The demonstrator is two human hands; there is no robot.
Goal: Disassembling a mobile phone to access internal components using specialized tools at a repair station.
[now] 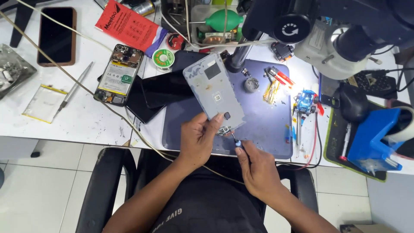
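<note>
My left hand (pixel 197 139) grips the near end of a grey phone back cover (pixel 212 91), which is tilted up over the dark blue work mat (pixel 267 125). A small dark camera part (pixel 224 130) sits at the cover's lower corner. Just below it, my right hand (pixel 255 166) holds a small blue-handled screwdriver (pixel 236 143), its tip touching that corner. Both forearms reach up from the bottom of the head view.
An opened phone (pixel 119 74), dark phone screens (pixel 159 92), a metal probe (pixel 74 87) and a flat battery (pixel 44 103) lie to the left. A microscope (pixel 319 30) hangs over the mat at upper right. A blue tape holder (pixel 377 140) stands at the right. Black chair arms (pixel 105 181) flank my lap.
</note>
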